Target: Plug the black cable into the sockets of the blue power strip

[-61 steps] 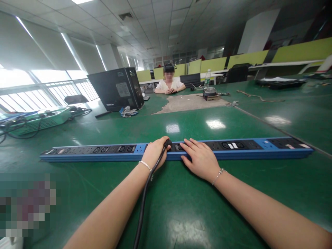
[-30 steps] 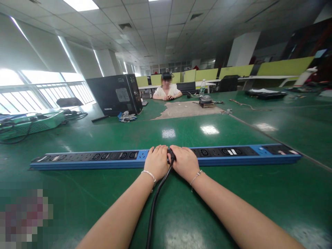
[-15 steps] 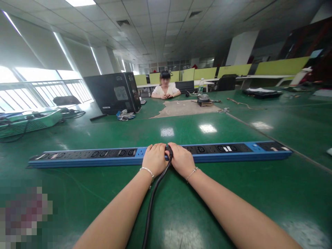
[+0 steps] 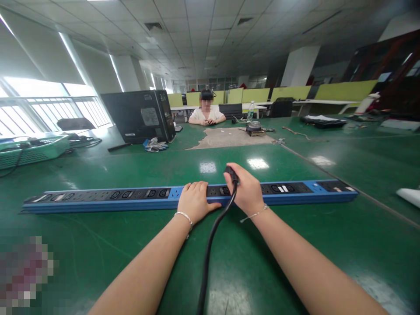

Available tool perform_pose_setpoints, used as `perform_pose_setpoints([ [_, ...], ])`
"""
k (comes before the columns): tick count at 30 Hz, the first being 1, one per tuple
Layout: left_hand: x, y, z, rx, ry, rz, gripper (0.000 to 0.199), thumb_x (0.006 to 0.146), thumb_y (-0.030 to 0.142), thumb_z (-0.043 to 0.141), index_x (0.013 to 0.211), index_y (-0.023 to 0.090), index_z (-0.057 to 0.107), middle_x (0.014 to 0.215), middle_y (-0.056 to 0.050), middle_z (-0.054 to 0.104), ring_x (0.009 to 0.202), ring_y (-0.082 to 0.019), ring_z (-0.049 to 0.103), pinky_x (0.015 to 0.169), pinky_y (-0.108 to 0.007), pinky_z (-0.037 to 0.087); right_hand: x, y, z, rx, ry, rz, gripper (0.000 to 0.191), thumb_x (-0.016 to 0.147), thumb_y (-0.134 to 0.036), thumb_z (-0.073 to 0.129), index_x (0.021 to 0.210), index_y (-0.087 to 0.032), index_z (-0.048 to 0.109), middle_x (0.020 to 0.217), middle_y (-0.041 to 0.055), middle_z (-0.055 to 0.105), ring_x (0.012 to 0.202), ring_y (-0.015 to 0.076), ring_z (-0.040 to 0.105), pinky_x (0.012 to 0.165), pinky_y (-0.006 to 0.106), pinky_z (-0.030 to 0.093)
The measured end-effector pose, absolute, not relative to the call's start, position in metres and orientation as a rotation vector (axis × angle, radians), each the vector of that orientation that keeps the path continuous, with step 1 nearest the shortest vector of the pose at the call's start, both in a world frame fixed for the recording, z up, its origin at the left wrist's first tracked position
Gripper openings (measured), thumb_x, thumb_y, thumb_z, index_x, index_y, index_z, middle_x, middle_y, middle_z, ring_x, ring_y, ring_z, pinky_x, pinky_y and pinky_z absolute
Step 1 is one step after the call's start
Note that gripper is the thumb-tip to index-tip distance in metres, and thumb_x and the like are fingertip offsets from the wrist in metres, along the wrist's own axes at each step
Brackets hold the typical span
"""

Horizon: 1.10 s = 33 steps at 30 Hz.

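A long blue power strip (image 4: 108, 206) with black sockets lies crosswise on the green table. My left hand (image 4: 196, 202) grips it near the middle, fingers over the top and thumb stretched along the front side. My right hand (image 4: 248, 188) is closed around a black power plug (image 4: 231, 174), held just above the strip and apart from its sockets. From the plug a thick black cable (image 4: 210, 245) runs down toward me between my forearms. The plug's front end is mostly hidden by my fingers.
A black computer case (image 4: 138, 116) stands back left, with gloves (image 4: 155, 145) beside it. A green basket (image 4: 36, 151) with cables sits far left. Across the table sits a person (image 4: 206, 113). A bottle (image 4: 251, 111) and a round metal device (image 4: 254, 126) stand at the back.
My right hand has lifted the plug up off the strip and moved right, away from my left hand. My left hand stays on the strip, its thumb now spread to the right.
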<state>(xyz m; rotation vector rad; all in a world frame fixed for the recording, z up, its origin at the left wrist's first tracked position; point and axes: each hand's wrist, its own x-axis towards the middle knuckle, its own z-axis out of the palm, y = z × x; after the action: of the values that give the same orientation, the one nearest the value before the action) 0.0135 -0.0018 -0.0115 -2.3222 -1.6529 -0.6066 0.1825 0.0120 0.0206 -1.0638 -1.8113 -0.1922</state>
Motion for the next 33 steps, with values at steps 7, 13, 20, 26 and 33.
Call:
perform_pose_setpoints([
  [7, 0.011, 0.001, -0.017, -2.326, -1.637, -0.596, 0.068, 0.066, 0.063, 0.06, 0.114, 0.017, 0.05, 0.115, -0.012, 0.059, 0.11, -0.027, 0.051, 0.099, -0.042, 0.032, 0.287, 0.008, -0.009, -1.34, -1.675, 0.02, 0.031, 0.084, -0.036, 0.045, 0.103, -0.02, 0.063, 0.096, 0.0051, 0.069, 0.082, 0.0189, 0.065, 0.076, 0.031, 0.051],
  [13, 0.011, 0.0, -0.017, -2.324, -1.624, -0.626, 0.068, 0.066, 0.062, 0.06, 0.115, 0.015, 0.05, 0.115, -0.012, 0.059, 0.111, -0.028, 0.051, 0.098, -0.043, 0.033, 0.293, 0.011, -0.014, -1.372, -1.648, 0.135, 0.034, 0.085, -0.04, 0.044, 0.104, -0.02, 0.064, 0.094, 0.0053, 0.07, 0.088, 0.0198, 0.064, 0.08, 0.032, 0.049],
  [20, 0.012, -0.001, -0.015, -2.315, -1.657, -0.597, 0.066, 0.067, 0.061, 0.06, 0.116, 0.019, 0.05, 0.117, -0.012, 0.059, 0.111, -0.027, 0.051, 0.1, -0.043, 0.032, 0.292, 0.014, -0.014, -1.386, -1.701, 0.103, 0.036, 0.086, -0.04, 0.043, 0.11, -0.021, 0.062, 0.089, 0.0047, 0.07, 0.084, 0.0198, 0.065, 0.077, 0.031, 0.05],
  [26, 0.012, 0.0, -0.016, -2.313, -1.648, -0.585, 0.066, 0.066, 0.061, 0.06, 0.115, 0.019, 0.05, 0.117, -0.011, 0.059, 0.111, -0.028, 0.051, 0.099, -0.044, 0.032, 0.288, 0.01, -0.014, -1.455, -1.806, -0.007, 0.034, 0.086, -0.036, 0.043, 0.109, -0.022, 0.063, 0.094, 0.0051, 0.07, 0.085, 0.0204, 0.065, 0.076, 0.031, 0.051],
  [33, 0.012, -0.001, -0.016, -2.31, -1.633, -0.597, 0.067, 0.068, 0.061, 0.059, 0.117, 0.016, 0.05, 0.118, -0.012, 0.058, 0.112, -0.028, 0.05, 0.099, -0.043, 0.033, 0.281, 0.003, -0.016, -1.458, -1.914, -0.22, 0.032, 0.088, -0.03, 0.038, 0.112, -0.022, 0.059, 0.106, 0.0042, 0.067, 0.093, 0.0188, 0.063, 0.08, 0.032, 0.05],
])
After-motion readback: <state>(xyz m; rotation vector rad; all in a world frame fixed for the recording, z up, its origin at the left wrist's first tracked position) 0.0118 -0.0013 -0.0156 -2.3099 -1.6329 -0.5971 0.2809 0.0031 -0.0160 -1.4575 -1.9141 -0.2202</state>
